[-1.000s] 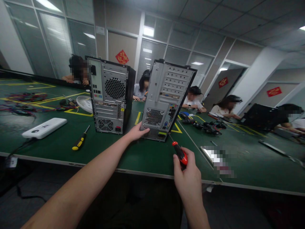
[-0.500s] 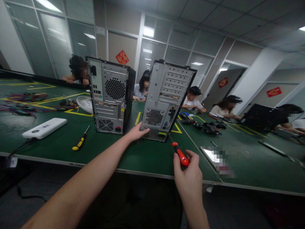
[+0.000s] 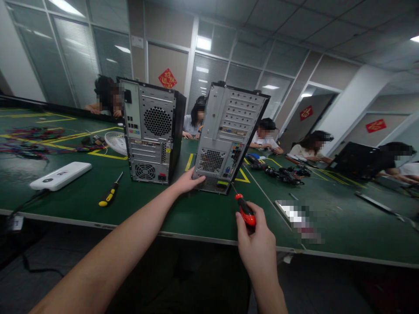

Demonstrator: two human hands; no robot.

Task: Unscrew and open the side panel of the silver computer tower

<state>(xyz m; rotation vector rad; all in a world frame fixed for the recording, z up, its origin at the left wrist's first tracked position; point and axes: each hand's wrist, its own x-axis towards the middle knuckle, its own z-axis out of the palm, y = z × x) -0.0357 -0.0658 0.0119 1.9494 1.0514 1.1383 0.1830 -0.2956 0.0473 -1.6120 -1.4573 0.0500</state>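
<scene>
Head camera: where's the computer tower (image 3: 225,139), and what's my left hand (image 3: 188,180) doing?

— Tower's upright, just right of frame centre; my left thumb rests on its lower left edge, though I can't tell how the hidden fingers sit.

— And my right hand (image 3: 258,233)?

— Low, right of centre, pinching a red-and-black screwdriver (image 3: 246,213), shaft toward the tower's lower right corner; contact unclear.

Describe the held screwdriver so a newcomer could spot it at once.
On the green table, find the right computer tower. Near its lower right corner, the right hand holds the screwdriver. Its handle shows red, while the loose screwdriver shows yellow.
</scene>
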